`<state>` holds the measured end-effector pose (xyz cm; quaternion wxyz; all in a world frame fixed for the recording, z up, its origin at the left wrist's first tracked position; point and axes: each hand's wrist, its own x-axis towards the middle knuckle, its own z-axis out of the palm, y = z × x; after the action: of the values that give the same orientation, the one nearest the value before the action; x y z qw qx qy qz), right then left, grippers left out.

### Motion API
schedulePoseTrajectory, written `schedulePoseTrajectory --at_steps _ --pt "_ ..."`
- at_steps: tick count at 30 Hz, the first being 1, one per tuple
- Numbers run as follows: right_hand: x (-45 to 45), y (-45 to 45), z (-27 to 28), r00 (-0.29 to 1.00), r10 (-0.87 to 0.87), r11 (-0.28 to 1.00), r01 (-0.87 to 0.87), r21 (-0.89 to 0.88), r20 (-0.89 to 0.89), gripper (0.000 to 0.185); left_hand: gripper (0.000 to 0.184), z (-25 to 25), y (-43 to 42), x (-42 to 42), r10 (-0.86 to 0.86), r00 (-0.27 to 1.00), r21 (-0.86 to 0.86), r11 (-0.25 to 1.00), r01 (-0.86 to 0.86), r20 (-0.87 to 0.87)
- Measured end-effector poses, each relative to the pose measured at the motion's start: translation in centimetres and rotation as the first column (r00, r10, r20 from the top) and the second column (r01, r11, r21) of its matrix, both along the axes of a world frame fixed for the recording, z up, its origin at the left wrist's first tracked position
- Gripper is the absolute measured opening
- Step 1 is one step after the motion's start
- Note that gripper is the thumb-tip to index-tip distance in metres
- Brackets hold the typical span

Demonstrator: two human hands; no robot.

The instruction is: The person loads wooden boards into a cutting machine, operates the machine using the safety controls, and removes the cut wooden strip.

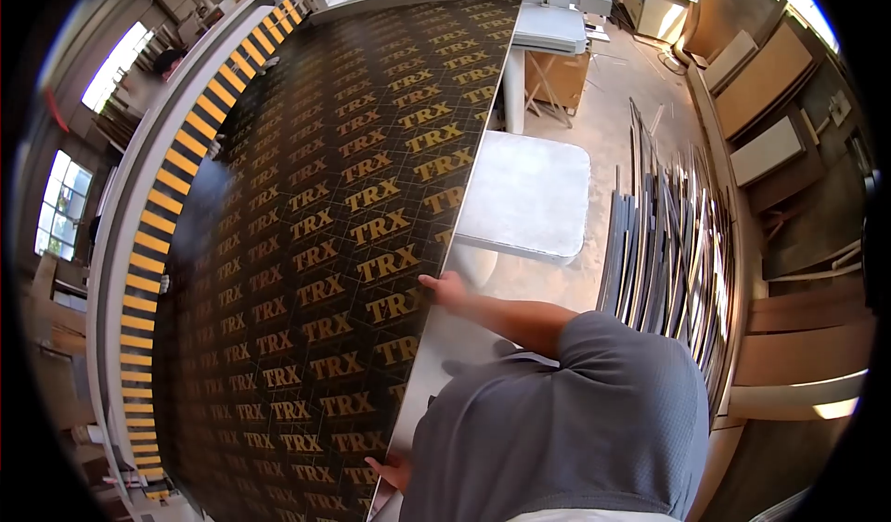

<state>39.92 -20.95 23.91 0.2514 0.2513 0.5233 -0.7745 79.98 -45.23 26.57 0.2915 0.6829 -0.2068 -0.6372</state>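
A large dark panel (316,244) printed with gold TRX lettering lies flat across a machine table. My right hand (445,292) holds its right edge near the middle, thumb on top and the other fingers mostly hidden. Lower down, my left hand (392,472) grips the same edge, its thumb over the top and its other fingers out of sight. Along the far left side runs a beam with yellow and black stripes (170,208), close above the panel.
Behind the striped beam, part of another person (170,61) shows. A pale support table (529,193) stands right of the panel. Long thin strips (664,253) are piled on the floor farther right. Boards (766,77) lean against the right wall.
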Motion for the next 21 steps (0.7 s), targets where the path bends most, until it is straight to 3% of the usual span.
schedulePoseTrajectory --at_steps 2,5,7,9,10,12,16,18,20,21 --pt "-0.3 -0.2 -0.4 1.0 -0.001 1.0 0.001 0.001 -0.007 0.035 0.074 2.3 1.4 -2.4 0.059 0.997 -0.03 0.998 -0.057 0.045" --pt "-0.7 -0.6 -1.1 1.0 0.013 0.999 -0.012 0.042 -0.007 0.036 0.079 -2.3 -1.3 -0.1 0.018 1.0 -0.052 0.998 -0.019 -0.019" --pt "-0.7 -0.5 0.0 0.999 0.032 0.998 -0.033 0.061 0.014 0.034 0.083 -3.5 -1.7 0.2 -0.045 0.974 0.014 0.999 0.043 0.222" --pt "-0.6 -0.3 1.6 0.999 0.048 0.992 -0.046 0.121 -0.014 0.033 0.085 -5.2 -2.5 0.9 -0.1 0.958 0.068 0.994 0.085 0.267" --pt "-0.5 -0.3 2.5 0.998 0.057 0.987 -0.052 0.151 -0.027 0.033 0.085 -5.9 -3.3 1.8 -0.116 0.973 0.081 0.992 0.102 0.199" --pt "-0.5 -0.4 6.9 0.996 0.087 0.961 -0.089 0.26 0.019 0.032 0.087 -8.9 -5.0 4.1 -0.171 0.973 0.062 0.985 0.163 0.155" --pt "0.4 -0.2 5.6 0.997 0.07 0.968 -0.065 0.242 -0.013 0.032 0.091 -16.8 -6.5 8.5 -0.305 0.916 -0.042 0.944 0.326 0.26" --pt "0.4 -0.1 5.4 0.997 0.08 0.964 -0.074 0.254 -0.014 0.033 0.093 -16.8 -6.1 8.5 -0.279 0.948 -0.051 0.956 0.29 0.155" --pt "0.4 -0.2 5.0 0.995 0.087 0.969 -0.075 0.234 -0.04 0.038 0.096 -15.6 -5.8 8.1 -0.136 0.985 0.006 0.991 0.137 -0.107" --pt "0.6 -0.2 4.4 0.994 0.085 0.975 -0.07 0.21 -0.065 0.043 0.097 -15.5 -5.7 8.0 -0.145 0.985 -0.004 0.989 0.145 -0.092"
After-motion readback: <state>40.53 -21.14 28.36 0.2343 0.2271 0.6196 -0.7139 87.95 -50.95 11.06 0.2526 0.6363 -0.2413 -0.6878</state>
